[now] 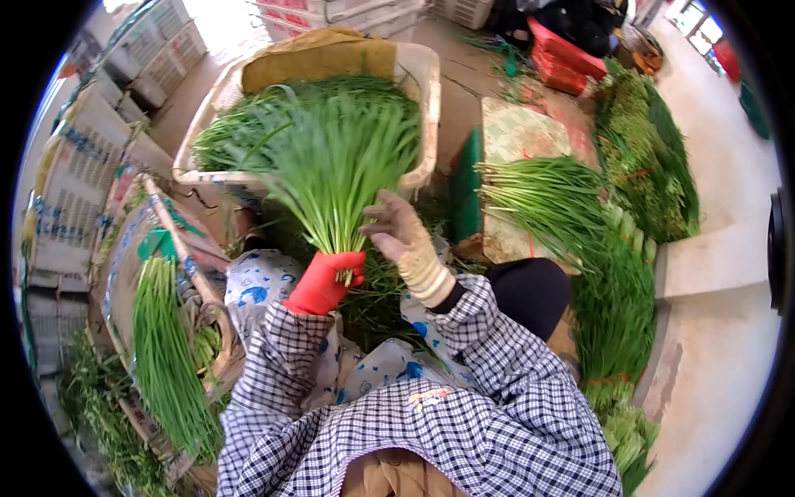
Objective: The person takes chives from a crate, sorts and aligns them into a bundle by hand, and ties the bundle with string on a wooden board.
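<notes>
My left hand [330, 280], in a red glove, is closed around the pale stem ends of a bunch of long green leafy stalks [335, 182]. The leaves fan out upward over a white plastic crate [429, 124] full of similar greens [248, 124]. Just right of the bunch is my right hand [406, 244], in a pale knitted glove; its fingers are apart and hold nothing, close beside the stems. A bundle of stalks [538, 195] lies on a worn board [509, 124] to the right.
More bundled greens [613, 306] are piled along the right wall. At the left, a round basket [124, 306] holds another bundle [166, 356]. White crates [87, 157] stand stacked at the far left. Red bags [563, 62] and dark items lie at the back right.
</notes>
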`<state>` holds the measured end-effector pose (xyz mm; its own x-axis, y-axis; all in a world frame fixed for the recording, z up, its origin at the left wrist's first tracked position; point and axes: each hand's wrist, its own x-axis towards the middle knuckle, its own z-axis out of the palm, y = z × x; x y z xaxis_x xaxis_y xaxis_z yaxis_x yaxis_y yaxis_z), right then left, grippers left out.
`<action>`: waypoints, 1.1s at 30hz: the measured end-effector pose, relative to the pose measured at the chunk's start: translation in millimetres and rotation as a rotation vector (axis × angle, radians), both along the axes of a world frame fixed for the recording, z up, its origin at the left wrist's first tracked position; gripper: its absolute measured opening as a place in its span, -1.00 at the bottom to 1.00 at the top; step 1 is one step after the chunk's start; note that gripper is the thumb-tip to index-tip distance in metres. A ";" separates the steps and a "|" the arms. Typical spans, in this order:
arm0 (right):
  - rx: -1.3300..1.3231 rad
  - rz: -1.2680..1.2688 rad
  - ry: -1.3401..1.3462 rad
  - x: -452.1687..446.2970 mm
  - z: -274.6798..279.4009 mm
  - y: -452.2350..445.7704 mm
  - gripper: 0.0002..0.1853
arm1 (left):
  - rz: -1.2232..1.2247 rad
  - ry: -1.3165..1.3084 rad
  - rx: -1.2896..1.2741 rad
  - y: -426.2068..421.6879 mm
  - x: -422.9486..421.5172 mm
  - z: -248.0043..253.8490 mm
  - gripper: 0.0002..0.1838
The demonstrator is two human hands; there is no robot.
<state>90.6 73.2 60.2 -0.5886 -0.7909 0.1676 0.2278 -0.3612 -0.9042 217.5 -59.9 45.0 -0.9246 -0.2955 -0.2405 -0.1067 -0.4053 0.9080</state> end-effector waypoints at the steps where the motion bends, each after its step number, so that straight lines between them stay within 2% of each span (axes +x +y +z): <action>1: 0.015 -0.039 0.036 0.1 4.4 6.4 -0.32 | 0.021 -0.154 -0.007 -13.8 1.4 20.9 -0.75; 2: 0.017 -0.067 0.063 -4.6 3.4 12.8 -0.33 | 0.042 -0.304 -0.013 -25.4 2.7 42.3 -0.71; 3: 0.009 -0.112 0.070 -9.7 4.4 18.0 -0.33 | 0.025 -0.345 -0.145 -39.0 8.1 65.4 -0.67; 4: 0.002 -0.160 0.076 -14.5 5.3 23.4 -0.33 | -0.116 -0.341 -0.341 -63.4 16.5 79.2 -0.69; 5: 0.027 -0.242 0.074 -20.9 4.8 30.1 -0.34 | -0.184 -0.410 -0.632 -78.1 24.5 102.8 -0.69; 6: 0.055 -0.323 0.072 -27.7 3.7 36.5 -0.34 | -0.144 -0.437 -0.998 -82.8 31.3 129.4 -0.68; 7: -0.003 -0.389 0.019 -32.3 9.8 41.7 -0.38 | -0.191 -0.452 -1.571 -118.6 46.6 131.6 -0.64; 8: -0.060 -0.453 -0.036 -37.0 14.7 46.7 -0.40 | -0.220 -0.442 -1.824 -124.0 51.3 165.6 -0.52; 9: 0.024 -0.565 0.190 -46.0 3.7 57.7 -0.42 | -0.210 -0.360 -2.018 -124.0 57.8 199.5 -0.38; 10: 0.107 -0.674 0.417 -53.3 -7.9 66.0 -0.41 | -0.287 -0.600 -2.408 -128.6 59.1 220.0 -0.29; 11: -0.010 -0.601 0.078 -55.1 6.8 67.1 -0.40 | -0.277 -0.674 -2.697 -115.7 58.2 244.6 -0.26; 12: -0.121 -0.516 -0.262 -57.4 20.8 68.5 -0.38 | -0.247 -0.685 -2.868 -111.9 59.1 262.4 -0.22; 13: -0.261 -0.390 -0.380 -69.8 -15.7 72.7 -0.40 | -0.248 -0.713 -2.959 -109.3 58.9 276.8 -0.20; 14: -0.275 -0.379 -0.392 -67.7 -12.3 67.9 -0.40 | -0.247 -0.736 -3.052 -105.6 59.8 289.8 -0.17; 16: -0.123 -0.626 -0.129 -69.0 4.2 63.3 -0.49 | -0.235 -0.729 -3.090 -97.9 61.1 313.9 -0.15; 18: -0.136 -0.666 -0.136 -74.5 -0.6 63.3 -0.51 | -0.219 -0.710 -3.128 -91.8 64.7 331.3 -0.12; 23: -0.118 -0.679 -0.127 -85.0 -10.0 68.1 -0.47 | -0.158 -0.632 -3.031 -94.7 82.3 350.4 -0.14; 26: -0.132 -0.666 -0.163 -89.2 -26.6 73.2 -0.56 | -0.076 -0.556 -2.922 -113.5 95.3 357.3 -0.14; 28: -0.122 -0.496 -0.174 -91.5 -35.0 77.2 -0.75 | -0.010 -0.613 -2.832 -108.0 96.7 360.7 -0.16; 30: 0.044 -0.284 -0.169 -82.2 -26.0 77.4 -0.81 | 0.031 -0.640 -2.739 -118.4 101.3 370.5 -0.22; 32: 0.155 -0.111 0.067 -81.4 -46.0 64.4 -0.83 | 0.064 -0.537 -2.712 -119.7 108.0 375.4 -0.20; 33: 0.243 -0.054 0.088 -73.1 -42.0 56.8 -0.82 | 0.116 -0.532 -2.670 -117.0 109.8 378.0 -0.18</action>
<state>17.6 130.1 18.3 -0.6223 -0.7822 0.0287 0.1311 -0.1402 -0.9814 327.3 -177.0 423.0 -0.9187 -0.1975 0.3419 -0.3844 0.6456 -0.6599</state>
